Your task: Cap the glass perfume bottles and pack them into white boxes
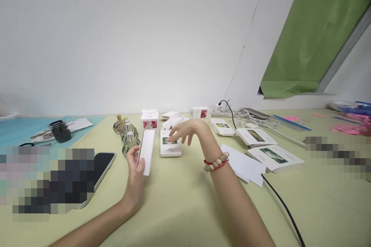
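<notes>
My left hand point(135, 166) grips a white cardboard box point(147, 152) by its sides, tilted upright with an end flap standing up at its top. My right hand point(188, 129), with a bead bracelet at the wrist, has its fingers spread and bent downward. It hovers over or touches a white carton with a green floral picture point(171, 150) lying on the table; I cannot tell which. Just left of the held box stand several round glass bottles point(129, 144) with gold and silver caps. Behind it are stacked white boxes with a red picture point(150, 117).
Flat printed cartons point(274, 158) and white sheets point(243, 164) lie on the right, near a black cable point(282, 202) and coiled white cables point(246, 119). A phone point(101, 166) and a dark jar point(60, 131) are on the left. A wall point(174, 38) closes off the back.
</notes>
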A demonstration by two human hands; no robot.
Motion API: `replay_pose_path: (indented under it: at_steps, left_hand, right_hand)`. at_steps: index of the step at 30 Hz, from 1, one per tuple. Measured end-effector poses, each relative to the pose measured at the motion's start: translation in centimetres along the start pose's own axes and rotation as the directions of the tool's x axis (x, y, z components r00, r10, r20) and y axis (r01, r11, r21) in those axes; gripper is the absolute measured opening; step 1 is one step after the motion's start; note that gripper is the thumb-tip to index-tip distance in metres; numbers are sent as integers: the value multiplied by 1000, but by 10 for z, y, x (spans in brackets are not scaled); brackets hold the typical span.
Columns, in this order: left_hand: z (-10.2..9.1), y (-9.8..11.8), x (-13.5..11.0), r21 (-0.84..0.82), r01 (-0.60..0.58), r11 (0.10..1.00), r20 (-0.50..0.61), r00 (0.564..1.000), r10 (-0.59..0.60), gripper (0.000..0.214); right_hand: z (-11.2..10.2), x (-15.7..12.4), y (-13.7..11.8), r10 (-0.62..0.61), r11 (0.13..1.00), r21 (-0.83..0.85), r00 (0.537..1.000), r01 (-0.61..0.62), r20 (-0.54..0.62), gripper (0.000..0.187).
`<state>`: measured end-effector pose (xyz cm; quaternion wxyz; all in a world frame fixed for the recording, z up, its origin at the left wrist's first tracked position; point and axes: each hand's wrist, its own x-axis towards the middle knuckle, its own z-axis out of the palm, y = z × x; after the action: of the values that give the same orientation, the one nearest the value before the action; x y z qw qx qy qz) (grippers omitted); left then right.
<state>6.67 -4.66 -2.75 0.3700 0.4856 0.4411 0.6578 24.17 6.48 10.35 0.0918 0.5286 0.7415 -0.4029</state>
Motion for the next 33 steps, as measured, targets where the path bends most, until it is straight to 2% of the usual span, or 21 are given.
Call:
replay_pose_path:
  at_steps: [3, 6, 9, 14, 20, 23, 27, 33]
  left_hand:
    - [0, 0, -2, 85, -21, 996, 53, 998, 17, 42]
    - [0, 0, -4, 137, -18, 990, 132, 991, 0, 45]
    - [1, 1, -5, 171, -22, 985, 176, 984, -9, 46]
    - [1, 3, -3, 154, -13, 988, 238, 971, -24, 54]
    - [3, -5, 3, 33, 60, 998, 251, 966, -67, 65]
    - [4, -16, 9, -79, 151, 985, 252, 959, -127, 70]
    - [6, -28, 19, -208, 286, 935, 252, 940, -231, 72]
    - [7, -11, 20, -296, 304, 906, 208, 946, -249, 59]
  right_hand:
    - [8, -12, -13, -170, 977, 138, 984, 160, 61, 94]
    - [15, -15, -24, -294, 933, 240, 953, 269, 75, 92]
    - [17, -14, -28, -348, 914, 261, 931, 310, 112, 84]
    - [17, -13, -25, -318, 932, 228, 938, 283, 135, 81]
    - [17, -14, -24, -248, 953, 207, 962, 221, 114, 86]
    - [17, -15, -24, -251, 951, 208, 963, 228, 94, 85]
    - [16, -14, -26, -321, 936, 183, 944, 302, 82, 76]
    - [17, -13, -28, -312, 940, 163, 949, 301, 42, 73]
